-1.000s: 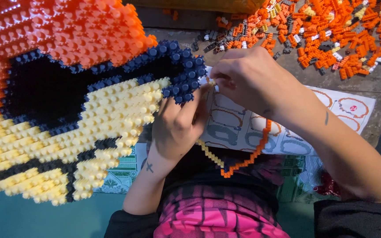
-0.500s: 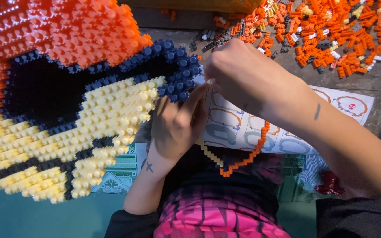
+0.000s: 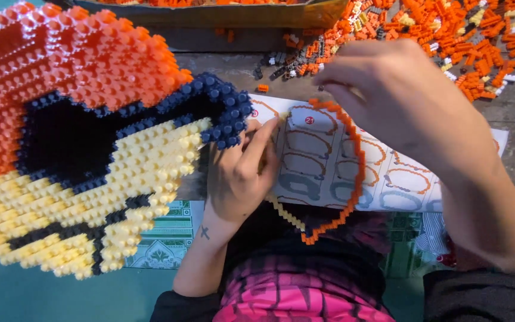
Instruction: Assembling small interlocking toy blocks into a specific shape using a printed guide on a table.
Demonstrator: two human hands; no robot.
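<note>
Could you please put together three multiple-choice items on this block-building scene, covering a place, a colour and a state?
1. Where does the pile of loose orange bricks lie?
A. top right of the table
B. bottom left
C. on the person's lap

2. What colour rims the big model's dark hollow?
A. green
B. navy blue
C. white

3. How is the thin arc of bricks held?
A. lying flat and untouched
B. buried in the pile
C. between both hands, above the instruction sheet

Answers: 1 A, the pile sits far right. 2 B, navy studs edge it. 3 C, the left hand and right hand meet its ends.
</note>
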